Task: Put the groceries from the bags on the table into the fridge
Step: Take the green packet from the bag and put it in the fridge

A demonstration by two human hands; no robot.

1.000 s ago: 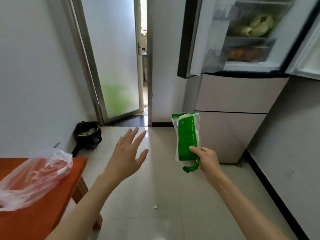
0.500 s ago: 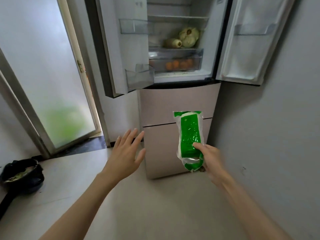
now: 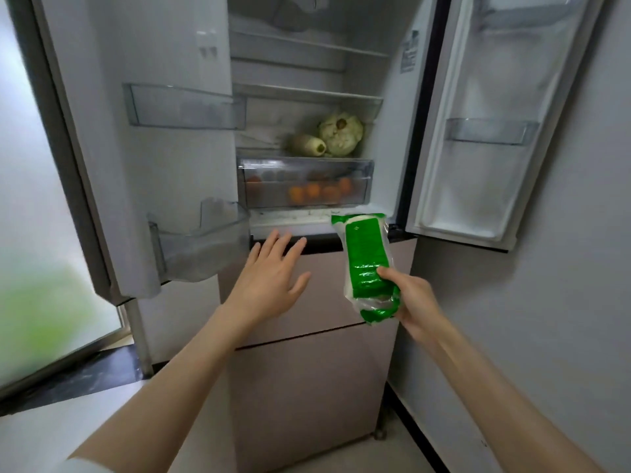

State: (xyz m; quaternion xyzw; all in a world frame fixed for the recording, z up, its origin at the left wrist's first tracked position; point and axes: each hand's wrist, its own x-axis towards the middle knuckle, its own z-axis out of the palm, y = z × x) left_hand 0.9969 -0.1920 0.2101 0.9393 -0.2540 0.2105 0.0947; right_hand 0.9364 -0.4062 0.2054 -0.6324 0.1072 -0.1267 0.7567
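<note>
The fridge stands straight ahead with both upper doors swung wide. My right hand grips the lower end of a green and white plastic packet, held upright just below the fridge opening. My left hand is stretched forward with fingers spread, holding nothing, in front of the dark sill under the compartment. Inside, a pale cabbage and a long vegetable lie on the lowest shelf, above a clear drawer with several orange fruits.
The left door carries two clear bins and juts toward me; the right door has one bin. Closed beige drawers sit below. A grey wall runs along the right, and a frosted glass door is on the left.
The view has turned from the table and floor toward the fridge and come much closer. Both hands have risen toward the open compartment, the packet still in my right hand.
</note>
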